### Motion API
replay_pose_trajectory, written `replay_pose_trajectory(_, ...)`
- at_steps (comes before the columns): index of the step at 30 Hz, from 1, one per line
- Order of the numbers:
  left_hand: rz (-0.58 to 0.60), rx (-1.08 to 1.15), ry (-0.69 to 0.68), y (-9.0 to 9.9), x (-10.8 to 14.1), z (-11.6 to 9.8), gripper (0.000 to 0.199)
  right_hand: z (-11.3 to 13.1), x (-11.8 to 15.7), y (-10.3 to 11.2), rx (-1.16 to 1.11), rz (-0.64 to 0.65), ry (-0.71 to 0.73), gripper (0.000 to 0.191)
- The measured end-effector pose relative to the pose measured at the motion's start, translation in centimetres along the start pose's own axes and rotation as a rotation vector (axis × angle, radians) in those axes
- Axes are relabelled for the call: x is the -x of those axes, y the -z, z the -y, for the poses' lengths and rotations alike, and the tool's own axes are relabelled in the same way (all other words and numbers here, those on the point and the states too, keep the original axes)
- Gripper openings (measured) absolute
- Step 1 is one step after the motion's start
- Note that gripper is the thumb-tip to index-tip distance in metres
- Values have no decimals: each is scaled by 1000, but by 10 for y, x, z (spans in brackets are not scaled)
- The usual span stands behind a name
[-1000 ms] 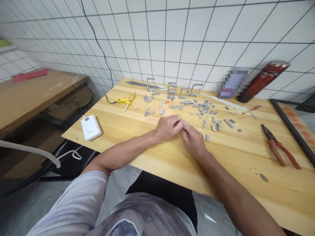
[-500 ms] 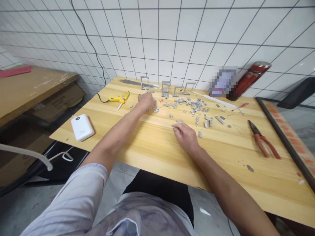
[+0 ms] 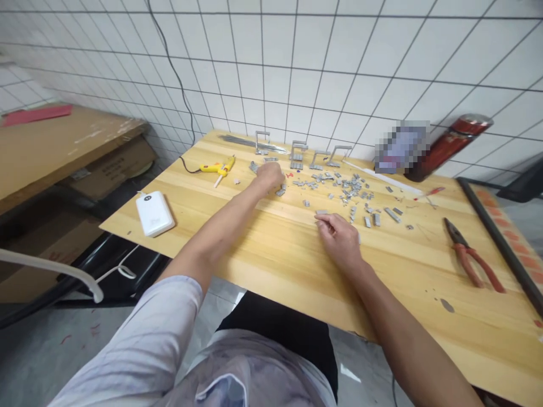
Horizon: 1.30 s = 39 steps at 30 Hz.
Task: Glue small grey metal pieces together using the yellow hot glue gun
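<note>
My left hand (image 3: 270, 175) reaches to the back of the wooden table, its fingers curled down among small grey pieces. Whatever its fingertips hold is hidden behind the hand. One grey piece (image 3: 280, 190) lies just in front of it, and another (image 3: 253, 167) is on its left. My right hand (image 3: 339, 240) rests on the table nearer to me, thumb and index finger pressed together; anything between them is too small to make out. Close beyond those fingertips lies a flat grey piece (image 3: 322, 212). Small grey frame-shaped assemblies (image 3: 298, 155) stand along the back.
A yellow glue gun (image 3: 220, 168) and a white power bank (image 3: 155, 213) lie on the left. Loose grey pieces (image 3: 352, 186) are scattered behind my right hand. Pliers (image 3: 469, 254), a red flask (image 3: 452, 147) and a dark-edged frame (image 3: 500, 243) are on the right. Thin rods (image 3: 250, 142) lie by the wall.
The whole scene has shifted right in view as the head turned left. My left hand has moved slightly over the grey pieces; my right hand stays closed at about the same spot.
</note>
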<state>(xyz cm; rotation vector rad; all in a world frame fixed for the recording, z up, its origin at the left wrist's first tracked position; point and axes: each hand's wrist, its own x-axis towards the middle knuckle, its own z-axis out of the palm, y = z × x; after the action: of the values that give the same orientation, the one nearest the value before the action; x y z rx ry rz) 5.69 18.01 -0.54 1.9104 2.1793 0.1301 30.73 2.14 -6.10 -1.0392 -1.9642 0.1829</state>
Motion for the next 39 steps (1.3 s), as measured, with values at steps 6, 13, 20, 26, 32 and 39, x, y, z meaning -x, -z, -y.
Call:
replay_pose_trajectory(6, -72, 77, -167, 1, 52, -11, 34, -1, 0, 3, 2, -24, -79, 20)
replay_pose_trajectory(13, -53, 134, -580, -25, 127, -41, 27, 1, 4, 4, -80, -27, -239, 40)
replay_pose_trajectory(20, -36, 99, -739, -52, 132, -40, 29, 1, 0, 4, -41, 41, -90, 23)
replay_pose_trajectory(26, 0, 123, -770, -54, 127, -32, 22, 1, 0, 5, -5, 67, -68, 20)
replay_pose_trajectory(32, 54, 411, -721, -34, 112, -14, 31, 3, -2, 8, 23, 46, -154, 22)
replay_pose_trajectory(39, 41, 277, -529, -7, 83, 14, 24, 2, -1, 6, 22, 75, -169, 22)
